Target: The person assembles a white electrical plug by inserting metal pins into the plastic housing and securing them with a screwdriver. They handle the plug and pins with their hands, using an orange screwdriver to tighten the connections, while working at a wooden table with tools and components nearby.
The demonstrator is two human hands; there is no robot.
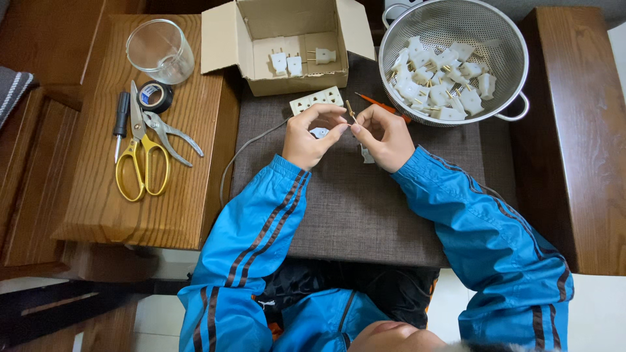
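Brass glints between the fingertips: the left hand and right hand meet over a grey-brown cushion, both pinched on a small brass prong that stands just above the knuckles. A white plug part shows inside the left palm, and another white piece peeks below the right hand, too covered to make out. Just beyond the hands lie one white socket strip and one orange-handled screwdriver, partly hidden. A grey cord curves off to the left. Farther out, the open cardboard box holds three white plugs, while the metal colander holds a heap too tangled to count. The cushion toward the person lies open. On the wooden stand sit one glass, tape roll, scissors, pliers and a dark screwdriver.
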